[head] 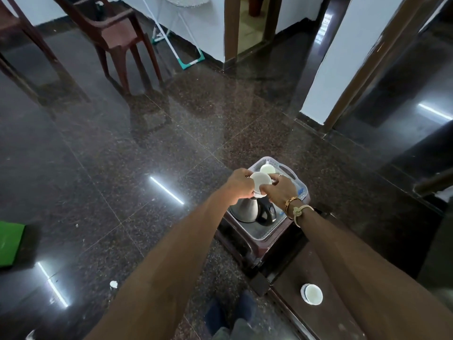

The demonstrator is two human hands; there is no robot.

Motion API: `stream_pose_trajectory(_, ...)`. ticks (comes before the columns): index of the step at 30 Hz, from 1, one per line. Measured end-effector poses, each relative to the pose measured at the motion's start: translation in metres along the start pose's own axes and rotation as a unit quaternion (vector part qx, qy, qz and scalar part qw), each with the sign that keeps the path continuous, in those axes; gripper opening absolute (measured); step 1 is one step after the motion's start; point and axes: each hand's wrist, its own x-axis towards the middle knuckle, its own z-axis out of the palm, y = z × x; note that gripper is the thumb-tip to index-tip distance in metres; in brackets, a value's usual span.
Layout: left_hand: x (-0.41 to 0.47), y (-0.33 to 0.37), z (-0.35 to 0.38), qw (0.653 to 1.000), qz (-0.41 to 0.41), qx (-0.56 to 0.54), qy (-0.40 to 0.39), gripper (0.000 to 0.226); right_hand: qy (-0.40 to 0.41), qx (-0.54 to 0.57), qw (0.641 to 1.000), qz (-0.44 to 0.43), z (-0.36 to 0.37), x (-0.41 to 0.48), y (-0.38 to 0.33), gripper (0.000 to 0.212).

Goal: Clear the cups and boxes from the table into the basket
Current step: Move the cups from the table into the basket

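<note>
A pale plastic basket sits on a dark brown stool. Above it both my hands hold a white cup: my left hand grips its left side and my right hand pinches it from the right. Another white cup lies in the far end of the basket. A steel kettle with a black handle stands in the near end. On the dark table at the lower right stands one more white cup on a saucer.
The brown stool under the basket stands against the table's far end. Two brown plastic chairs stand at the far left on the polished dark floor. A green object lies at the left edge. Doorways open at the back and right.
</note>
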Motion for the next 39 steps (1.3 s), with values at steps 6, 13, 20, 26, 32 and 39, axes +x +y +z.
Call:
stream_pose_trajectory(6, 0.030, 0.011, 0.032, 0.999, -0.003, 0.041, -0.030, 0.058, -0.002, 0.041, 0.999, 0.036, -0.015, 0.030, 0.032, 0.055)
stream_pose_trajectory(13, 0.057, 0.037, 0.079, 0.996, 0.016, 0.082, -0.028, 0.054, 0.021, 0.057, 0.995, 0.086, -0.053, 0.065, 0.064, 0.045)
stream_pose_trajectory(20, 0.089, 0.070, 0.099, 0.995, 0.015, 0.098, -0.026, 0.054, 0.040, 0.087, 0.988, 0.119, -0.076, 0.110, 0.074, 0.044)
stream_pose_trajectory(26, 0.141, 0.058, 0.117, 0.989, -0.052, 0.118, -0.071, 0.056, 0.036, 0.082, 0.983, 0.161, -0.057, 0.146, 0.098, 0.057)
stream_pose_trajectory(32, 0.198, 0.027, 0.132, 0.974, -0.079, 0.192, -0.093, 0.046, 0.030, 0.110, 0.973, 0.198, -0.018, 0.189, 0.138, 0.044)
stream_pose_trajectory(39, 0.247, 0.008, 0.149, 0.962, -0.091, 0.231, -0.115, 0.040, 0.026, 0.132, 0.961, 0.242, 0.008, 0.229, 0.167, 0.055)
